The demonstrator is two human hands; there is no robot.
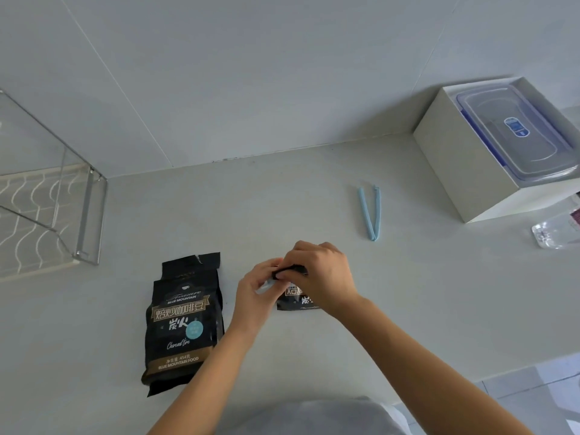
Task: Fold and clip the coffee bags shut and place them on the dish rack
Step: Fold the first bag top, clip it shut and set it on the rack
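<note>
The folded top of one coffee bag (298, 301) is pinched between the closed fingers of the left hand (255, 293) and the right hand (320, 274), low on the counter (314, 183). The fold could spring open if the grip is eased before a clip is set. Two bags are counted: the second bag (182, 321) lies flat, unclipped. One blue clip (372, 211) lies open beyond the hands. One dish rack (88, 221) stands far left.

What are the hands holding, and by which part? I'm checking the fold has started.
Both the left hand and right hand pinch the folded top edge of the second coffee bag.
</note>
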